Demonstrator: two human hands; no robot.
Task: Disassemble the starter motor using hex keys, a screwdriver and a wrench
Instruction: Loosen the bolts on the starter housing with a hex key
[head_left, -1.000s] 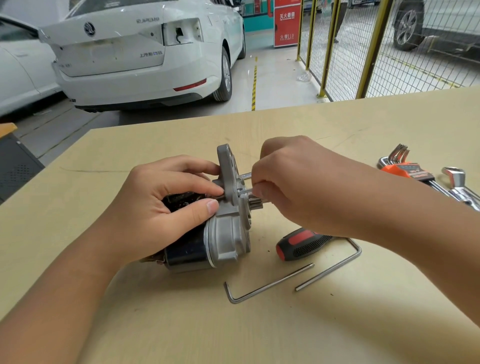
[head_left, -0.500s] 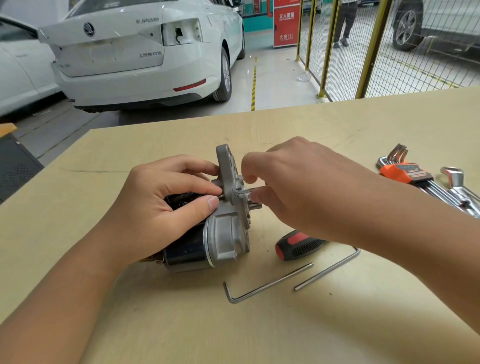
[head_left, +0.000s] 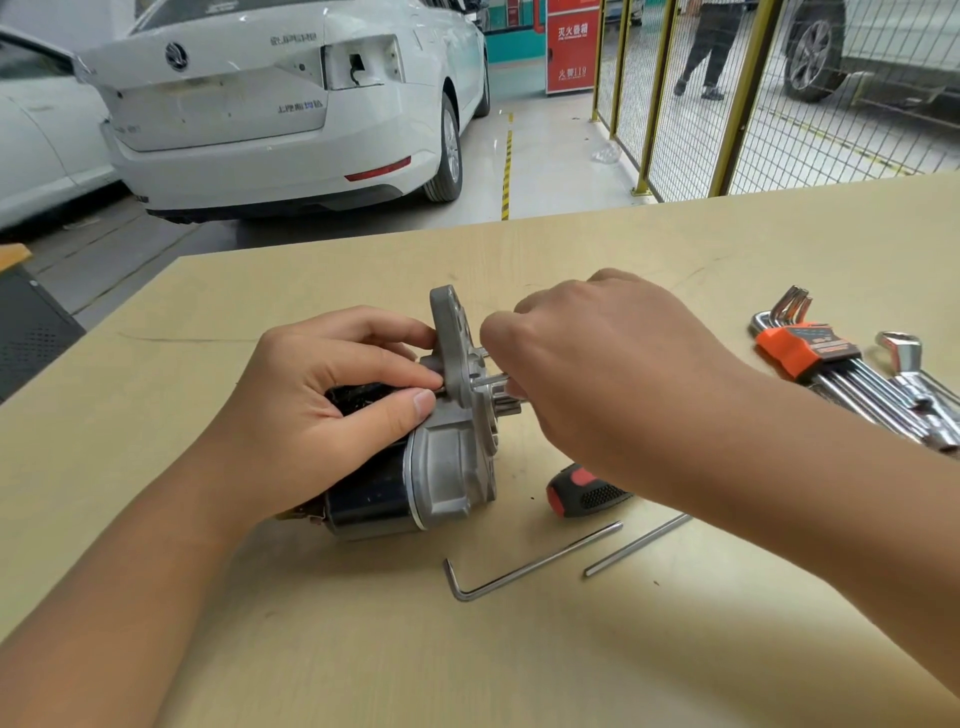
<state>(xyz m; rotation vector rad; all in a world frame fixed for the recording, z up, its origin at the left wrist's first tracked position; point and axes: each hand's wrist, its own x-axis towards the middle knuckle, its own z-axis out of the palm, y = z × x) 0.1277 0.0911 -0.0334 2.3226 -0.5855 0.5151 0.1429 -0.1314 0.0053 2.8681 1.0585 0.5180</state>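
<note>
1. Behind the table (head_left: 675, 244), a red cabinet (head_left: 571, 47) reads "119"; the white car (head_left: 291, 104) bears a Skoda badge.
2. Starter motor (head_left: 415, 467) lies mid-table, long axis left-right, flange end pointing right.
3. Left hand (head_left: 322, 410) grips its black body.
4. Right hand (head_left: 597, 374) pinches a hex key (head_left: 491, 379) at the flange.

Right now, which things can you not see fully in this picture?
- Head view: the right hand covers what its fingers pinch at the motor.
- The screwdriver shaft lies under the right forearm.
- The left hand hides the motor's rear.
- The wrench is cut off by the right edge.
</note>
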